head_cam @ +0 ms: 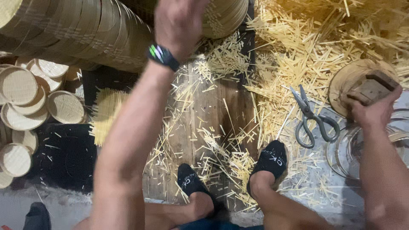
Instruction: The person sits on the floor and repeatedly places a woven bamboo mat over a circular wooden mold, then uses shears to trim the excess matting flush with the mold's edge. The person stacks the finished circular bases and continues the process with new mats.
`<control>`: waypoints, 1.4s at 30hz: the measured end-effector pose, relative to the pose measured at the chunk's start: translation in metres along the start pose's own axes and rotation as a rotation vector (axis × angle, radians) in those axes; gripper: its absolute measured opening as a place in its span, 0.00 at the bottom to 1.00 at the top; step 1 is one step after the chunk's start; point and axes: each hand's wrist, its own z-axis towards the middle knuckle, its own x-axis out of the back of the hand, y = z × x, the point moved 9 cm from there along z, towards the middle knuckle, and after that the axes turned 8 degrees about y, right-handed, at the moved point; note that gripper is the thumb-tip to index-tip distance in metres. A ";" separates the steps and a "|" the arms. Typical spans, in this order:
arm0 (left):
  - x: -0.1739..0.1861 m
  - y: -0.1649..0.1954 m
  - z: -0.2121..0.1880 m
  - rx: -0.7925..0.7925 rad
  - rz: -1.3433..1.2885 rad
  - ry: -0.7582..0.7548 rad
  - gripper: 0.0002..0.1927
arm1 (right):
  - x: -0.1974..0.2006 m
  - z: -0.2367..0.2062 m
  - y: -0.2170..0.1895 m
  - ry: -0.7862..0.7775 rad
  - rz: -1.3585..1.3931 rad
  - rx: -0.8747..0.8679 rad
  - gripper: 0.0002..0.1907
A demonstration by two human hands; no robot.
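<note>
The fingers of the left hand (179, 23) are cut off by the top edge; the right hand (375, 111) is blurred, its fingertips hidden behind the wooden block (370, 88)

You have a single view, from the camera on your head, looking almost straight down past your own arms and legs to the floor. It sits close: your left forearm fills the middle of the frame, blurred by nearness, and your left hand (181, 23) reaches the top edge. Your right hand (375, 111) lies at the right edge. Your two feet in black socks (272, 159) mark the lower centre, so the frame's bottom is nearest your body. The dark wooden floor boards (213, 106) run up the middle. No second view shares this scene.
</note>
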 end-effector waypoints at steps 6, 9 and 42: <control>-0.021 0.093 -0.140 0.350 -0.367 -0.317 0.23 | 0.015 0.012 -0.027 0.154 -0.168 0.298 0.68; -0.031 0.141 -0.213 0.499 -0.542 -0.442 0.16 | 0.009 0.021 -0.042 -0.017 -0.314 0.339 0.55; 0.166 -0.131 -0.428 0.990 0.650 -0.805 0.50 | -0.153 -0.255 -0.062 -0.691 0.721 0.024 0.15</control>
